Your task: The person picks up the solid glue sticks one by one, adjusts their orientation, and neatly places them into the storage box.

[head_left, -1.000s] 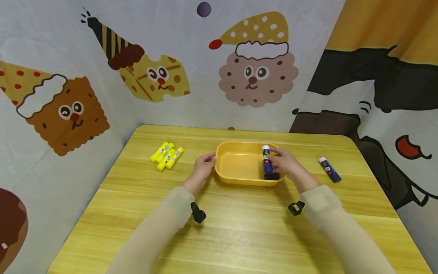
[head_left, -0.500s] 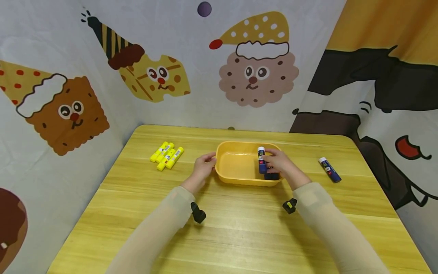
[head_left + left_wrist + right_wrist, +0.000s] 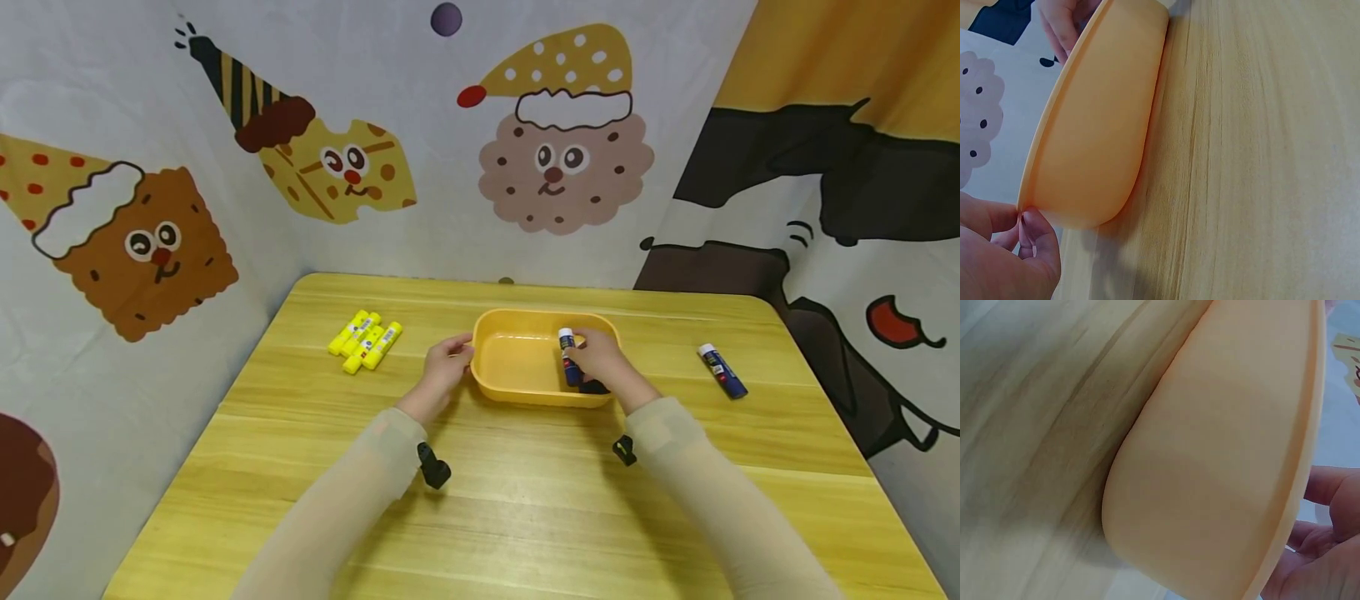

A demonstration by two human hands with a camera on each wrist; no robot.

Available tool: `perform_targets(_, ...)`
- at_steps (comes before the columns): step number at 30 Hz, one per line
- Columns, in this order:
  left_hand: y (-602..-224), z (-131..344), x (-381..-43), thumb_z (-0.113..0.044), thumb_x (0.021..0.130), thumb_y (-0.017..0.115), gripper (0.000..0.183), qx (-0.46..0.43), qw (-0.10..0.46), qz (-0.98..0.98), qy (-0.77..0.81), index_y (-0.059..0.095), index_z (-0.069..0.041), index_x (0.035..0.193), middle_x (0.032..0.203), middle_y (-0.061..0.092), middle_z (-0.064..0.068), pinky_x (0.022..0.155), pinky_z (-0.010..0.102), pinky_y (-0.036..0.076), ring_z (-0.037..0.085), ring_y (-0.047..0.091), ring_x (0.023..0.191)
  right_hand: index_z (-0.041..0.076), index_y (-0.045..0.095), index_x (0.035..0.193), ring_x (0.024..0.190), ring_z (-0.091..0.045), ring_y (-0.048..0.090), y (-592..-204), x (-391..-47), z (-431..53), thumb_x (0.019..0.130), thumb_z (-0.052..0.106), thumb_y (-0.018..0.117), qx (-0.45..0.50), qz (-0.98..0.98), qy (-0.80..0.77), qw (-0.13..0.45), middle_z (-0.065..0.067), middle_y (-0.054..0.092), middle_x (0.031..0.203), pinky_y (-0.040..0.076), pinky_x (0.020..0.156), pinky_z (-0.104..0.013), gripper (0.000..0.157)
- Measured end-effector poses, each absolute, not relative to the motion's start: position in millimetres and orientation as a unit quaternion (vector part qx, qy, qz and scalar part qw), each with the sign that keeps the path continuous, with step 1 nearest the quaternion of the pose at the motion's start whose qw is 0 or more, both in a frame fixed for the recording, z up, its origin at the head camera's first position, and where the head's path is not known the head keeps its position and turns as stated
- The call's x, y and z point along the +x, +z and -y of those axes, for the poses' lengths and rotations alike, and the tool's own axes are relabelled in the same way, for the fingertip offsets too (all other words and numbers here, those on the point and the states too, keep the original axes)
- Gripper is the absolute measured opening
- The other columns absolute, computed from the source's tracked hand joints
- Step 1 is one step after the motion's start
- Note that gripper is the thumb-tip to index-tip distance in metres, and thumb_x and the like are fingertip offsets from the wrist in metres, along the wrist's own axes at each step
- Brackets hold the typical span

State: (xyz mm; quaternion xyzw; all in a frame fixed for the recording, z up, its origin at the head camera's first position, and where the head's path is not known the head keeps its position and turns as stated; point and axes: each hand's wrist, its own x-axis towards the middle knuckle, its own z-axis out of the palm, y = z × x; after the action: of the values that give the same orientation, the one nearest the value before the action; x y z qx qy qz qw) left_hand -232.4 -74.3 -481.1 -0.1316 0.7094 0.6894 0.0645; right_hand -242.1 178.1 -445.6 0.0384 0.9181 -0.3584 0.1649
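A yellow-orange plastic tray (image 3: 517, 360) sits on the wooden table. My left hand (image 3: 441, 371) pinches its left rim between thumb and fingers, as the left wrist view confirms at the tray wall (image 3: 1097, 119). Inside the tray's right half, my right hand (image 3: 603, 360) holds a dark blue glue stick (image 3: 568, 358) with its white cap toward the back. Beside it in the right front corner lies a dark blue piece (image 3: 594, 387), mostly hidden by that hand. In the right wrist view the tray wall hides what the right hand (image 3: 1329, 540) holds.
Several yellow glue sticks (image 3: 383, 346) lie together on the table left of the tray. Another blue glue stick (image 3: 722, 372) with a white cap lies to the right. Behind the table hangs a cartoon-printed cloth (image 3: 442, 167).
My right hand has moved left and lower into the tray with the blue glue stick, which now leans slightly. The left hand and the tray have stayed put.
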Motion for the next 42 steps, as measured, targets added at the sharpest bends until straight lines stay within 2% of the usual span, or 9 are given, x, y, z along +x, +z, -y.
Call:
perform_targets(5, -482, 75, -233, -0.006, 0.093, 0.057, 0.032, -0.132, 0.068, -0.706, 0.692, 0.061, -0.005, 0.125, 0.098, 0.056, 0.006, 0.073, 0.027, 0.05, 0.009, 0.052, 0.074, 0.001, 0.032, 0.145, 0.083, -0.029, 0.064, -446, -245, -174, 0.097, 0.019, 0.051, 0.028, -0.942, -0.299, 0.151, -0.028, 0.056, 0.119, 0.054, 0.054, -0.029, 0.055)
perform_targets(8, -482, 76, -233, -0.006, 0.094, 0.056, 0.032, -0.131, 0.07, -0.708, 0.691, 0.061, -0.005, 0.125, 0.098, 0.056, 0.006, 0.073, 0.027, 0.05, 0.009, 0.052, 0.073, 0.001, 0.032, 0.145, 0.081, -0.028, 0.064, -446, -246, -172, 0.097, 0.019, 0.052, 0.031, -0.947, -0.283, 0.15, -0.027, 0.055, 0.122, 0.053, 0.052, -0.028, 0.055)
perform_targets(11, -482, 76, -233, -0.006, 0.094, 0.057, 0.032, -0.131, 0.069, -0.71, 0.688, 0.061, -0.005, 0.125, 0.098, 0.057, 0.006, 0.073, 0.027, 0.051, 0.009, 0.052, 0.073, 0.001, 0.033, 0.145, 0.085, -0.028, 0.064, -445, -246, -171, 0.096, 0.019, 0.052, 0.027, -0.954, -0.259, 0.147, -0.027, 0.053, 0.127, 0.054, 0.057, -0.031, 0.055)
perform_targets(17, -482, 76, -234, -0.006, 0.093, 0.057, 0.031, -0.127, 0.068, -0.717, 0.682, 0.062, -0.006, 0.124, 0.099, 0.057, 0.007, 0.07, 0.025, 0.05, 0.009, 0.052, 0.073, 0.003, 0.036, 0.144, 0.102, -0.034, 0.059, -444, -246, -167, 0.097, 0.021, 0.05, 0.004, -0.972, -0.192, 0.138, -0.026, 0.053, 0.129, 0.051, 0.077, -0.041, 0.052)
perform_targets(23, -482, 76, -234, -0.005, 0.093, 0.057, 0.031, -0.125, 0.066, -0.717, 0.683, 0.062, -0.006, 0.124, 0.099, 0.057, 0.007, 0.07, 0.025, 0.05, 0.009, 0.052, 0.072, 0.003, 0.041, 0.14, 0.104, -0.036, 0.058, -441, -244, -164, 0.097, 0.017, 0.048, -0.003, -0.973, -0.182, 0.145, -0.024, 0.057, 0.123, 0.048, 0.082, -0.048, 0.046)
perform_targets(28, -482, 76, -234, -0.006, 0.093, 0.057, 0.031, -0.129, 0.067, -0.715, 0.683, 0.062, -0.006, 0.124, 0.101, 0.057, 0.007, 0.078, 0.033, 0.051, 0.009, 0.052, 0.074, 0.002, 0.044, 0.136, 0.09, -0.032, 0.06, -441, -244, -160, 0.097, 0.018, 0.047, 0.001, -0.972, -0.182, 0.148, -0.021, 0.062, 0.109, 0.048, 0.074, -0.044, 0.042)
perform_targets(32, -482, 76, -234, -0.007, 0.094, 0.056, 0.031, -0.131, 0.068, -0.717, 0.681, 0.062, -0.006, 0.125, 0.103, 0.057, 0.008, 0.082, 0.037, 0.051, 0.01, 0.052, 0.076, -0.001, 0.049, 0.125, 0.076, -0.027, 0.057, -443, -243, -156, 0.099, 0.02, 0.044, 0.001, -0.975, -0.171, 0.143, -0.019, 0.062, 0.098, 0.045, 0.065, -0.04, 0.034)
perform_targets(42, -483, 76, -233, -0.008, 0.094, 0.056, 0.031, -0.128, 0.073, -0.718, 0.68, 0.061, -0.008, 0.125, 0.105, 0.057, 0.008, 0.086, 0.04, 0.05, 0.011, 0.052, 0.078, -0.006, 0.053, 0.107, 0.07, -0.028, 0.056, -444, -240, -141, 0.098, 0.007, 0.04, -0.02, -0.983, -0.124, 0.136, -0.023, 0.06, 0.089, 0.044, 0.054, -0.033, 0.021)
